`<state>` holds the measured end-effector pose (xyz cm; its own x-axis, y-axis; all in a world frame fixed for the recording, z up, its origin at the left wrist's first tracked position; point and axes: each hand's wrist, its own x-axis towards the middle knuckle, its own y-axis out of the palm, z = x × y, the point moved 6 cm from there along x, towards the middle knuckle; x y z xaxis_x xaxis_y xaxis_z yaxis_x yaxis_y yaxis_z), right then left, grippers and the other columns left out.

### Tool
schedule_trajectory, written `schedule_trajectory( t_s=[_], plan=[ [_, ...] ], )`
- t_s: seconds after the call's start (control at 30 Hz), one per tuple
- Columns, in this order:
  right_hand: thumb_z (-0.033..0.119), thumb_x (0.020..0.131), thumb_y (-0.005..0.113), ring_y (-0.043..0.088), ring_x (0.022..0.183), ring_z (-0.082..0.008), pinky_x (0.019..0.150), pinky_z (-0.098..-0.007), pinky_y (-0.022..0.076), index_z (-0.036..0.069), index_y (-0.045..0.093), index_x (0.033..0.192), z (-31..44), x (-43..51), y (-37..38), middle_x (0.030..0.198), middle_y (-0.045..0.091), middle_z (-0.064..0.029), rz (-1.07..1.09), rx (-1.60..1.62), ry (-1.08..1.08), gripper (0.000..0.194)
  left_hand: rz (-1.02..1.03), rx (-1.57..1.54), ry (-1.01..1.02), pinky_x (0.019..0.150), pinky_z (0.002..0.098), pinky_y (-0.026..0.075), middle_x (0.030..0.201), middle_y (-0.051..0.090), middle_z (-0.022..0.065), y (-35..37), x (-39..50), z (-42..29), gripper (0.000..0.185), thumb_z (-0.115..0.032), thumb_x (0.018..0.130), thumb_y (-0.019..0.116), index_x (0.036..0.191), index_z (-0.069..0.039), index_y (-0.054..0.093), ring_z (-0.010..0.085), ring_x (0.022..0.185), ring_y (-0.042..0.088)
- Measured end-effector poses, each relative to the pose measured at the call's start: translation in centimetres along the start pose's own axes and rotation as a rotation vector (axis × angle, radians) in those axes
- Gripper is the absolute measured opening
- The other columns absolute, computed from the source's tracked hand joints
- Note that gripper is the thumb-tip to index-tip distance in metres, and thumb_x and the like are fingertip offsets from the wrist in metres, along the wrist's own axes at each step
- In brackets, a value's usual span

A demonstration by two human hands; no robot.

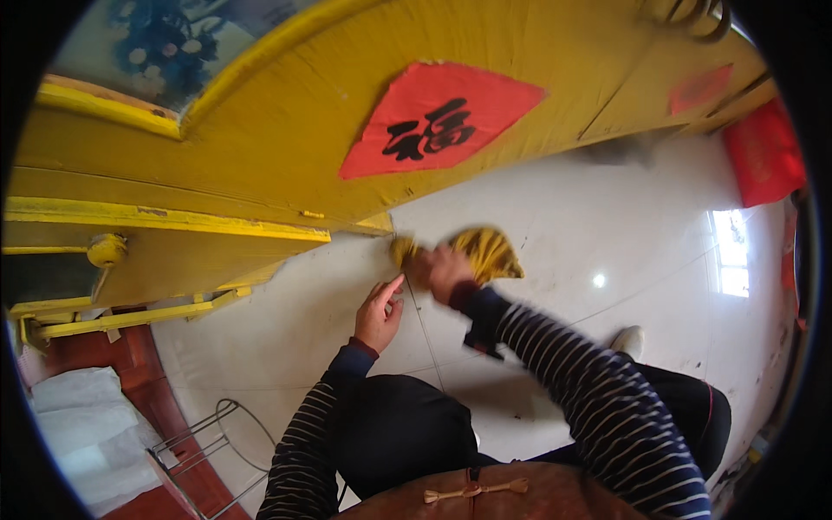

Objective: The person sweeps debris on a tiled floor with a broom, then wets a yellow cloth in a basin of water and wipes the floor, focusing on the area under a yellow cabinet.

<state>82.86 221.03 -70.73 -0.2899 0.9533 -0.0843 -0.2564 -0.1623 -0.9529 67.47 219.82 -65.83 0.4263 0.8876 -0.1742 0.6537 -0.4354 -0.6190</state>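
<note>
My right hand [444, 272], blurred by motion, is over a yellow and dark striped cloth item [489, 252] just above the tiled floor. A smaller yellow piece [404, 251] shows on the other side of that hand; whether it belongs to the same item I cannot tell. The blur hides how the right fingers are placed. To the left and a little nearer to me, my left hand [378, 318] is held with its fingers apart and nothing in it, its index fingertip close to the right hand.
A yellow wooden cabinet [273, 162] with a red paper decoration [442, 120] stands ahead. Its yellow door [195, 227] juts out at left. A wire-frame rack [224, 426] and white wrapped bundle [88, 416] lie lower left. A red bag [764, 156] is at far right.
</note>
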Motion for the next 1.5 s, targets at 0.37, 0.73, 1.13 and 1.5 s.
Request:
schedule_trajectory(
  t_s=[0.37, 0.73, 1.13, 1.5],
  plan=[
    [0.030, 0.086, 0.057, 0.048, 0.116, -0.0297, 0.087, -0.0437, 0.0429, 0.017, 0.061, 0.127, -2.5, 3.8, -1.4, 0.132, 0.052, -0.0091, -0.075, -0.058, 0.217, 0.043, -0.067, 0.079, -0.059, 0.065, 0.0257, 0.051, 0.125, 0.057, 0.0082, -2.3, -3.5, 1.1, 0.054, 0.005, 0.085, 0.059, 0.136, -0.010, 0.053, 0.0161, 0.084, 0.060],
    [0.016, 0.074, 0.067, 0.048, 0.118, -0.0341, 0.096, -0.0470, 0.0419, 0.011, 0.056, 0.128, 3.2, -2.3, -0.4, 0.127, 0.055, -0.0108, -0.029, 0.427, 0.045, 0.055, -0.056, 0.272, 0.140, 0.108, 0.0446, 0.037, 0.143, 0.043, 0.0212, 0.7, -3.6, -0.6, 0.063, -0.021, 0.086, 0.069, 0.142, -0.003, 0.045, 0.0386, 0.128, 0.045],
    [0.035, 0.090, 0.067, 0.056, 0.120, -0.0277, 0.102, -0.0368, 0.0441, 0.004, 0.043, 0.139, -0.3, -1.6, 1.1, 0.128, 0.059, -0.0222, 0.240, 1.505, 0.232, 0.063, -0.164, 0.371, 0.156, 0.101, 0.0483, 0.039, 0.125, 0.051, 0.0183, 2.6, 1.0, -2.2, 0.074, -0.031, 0.066, 0.085, 0.125, -0.008, 0.047, 0.0416, 0.115, 0.045],
    [0.012, 0.081, 0.067, 0.054, 0.121, -0.0343, 0.101, -0.0397, 0.0477, 0.009, 0.054, 0.132, -2.1, -5.6, -2.5, 0.138, 0.051, -0.0151, -0.105, 0.692, 0.045, 0.052, -0.436, 0.450, -0.201, 0.096, 0.0532, 0.041, 0.121, 0.054, 0.0237, -4.5, 0.3, 4.8, 0.068, -0.029, 0.074, 0.076, 0.125, 0.001, 0.044, 0.0431, 0.109, 0.047]
  ],
)
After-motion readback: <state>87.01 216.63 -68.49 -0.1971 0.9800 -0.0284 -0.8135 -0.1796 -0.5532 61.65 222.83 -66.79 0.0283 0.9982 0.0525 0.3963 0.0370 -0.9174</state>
